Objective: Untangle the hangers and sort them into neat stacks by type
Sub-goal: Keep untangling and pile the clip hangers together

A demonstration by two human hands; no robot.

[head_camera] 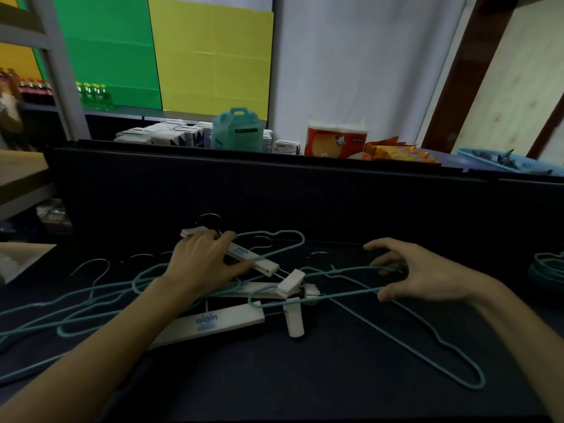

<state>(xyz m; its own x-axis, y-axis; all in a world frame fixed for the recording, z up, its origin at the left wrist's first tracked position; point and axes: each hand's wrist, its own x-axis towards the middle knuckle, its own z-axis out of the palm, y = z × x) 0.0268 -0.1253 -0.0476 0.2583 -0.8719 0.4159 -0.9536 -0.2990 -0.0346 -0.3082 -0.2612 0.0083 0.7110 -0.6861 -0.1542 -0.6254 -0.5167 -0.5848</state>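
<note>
— Where do the hangers lie?

— In a tangle (274,288) in the middle of the dark table (305,377): white clip hangers crossed by teal wire hangers. One white hanger (213,323), printed in blue, lies at the near side of the tangle; another white hanger (253,260) lies at its far side.

— What does the left hand do?

— The left hand (201,264) rests on the far white hanger, fingers spread and fairly straight, pressing rather than clasping.

— And the right?

— The right hand (418,274) sits at the right of the tangle. Its thumb and curled fingers close around the loop of a teal wire hanger (335,296). Another teal hanger (427,349) runs from the tangle toward the near right.

— Anything sorted?

— A coil of teal hangers (549,270) lies well right of the tangle, at the picture's edge.

— Beyond the tangle?

— A dark partition (274,184), and behind it a teal jug (237,129), white boxes (164,134), an orange pack (335,141) and a blue basket (503,161).
</note>
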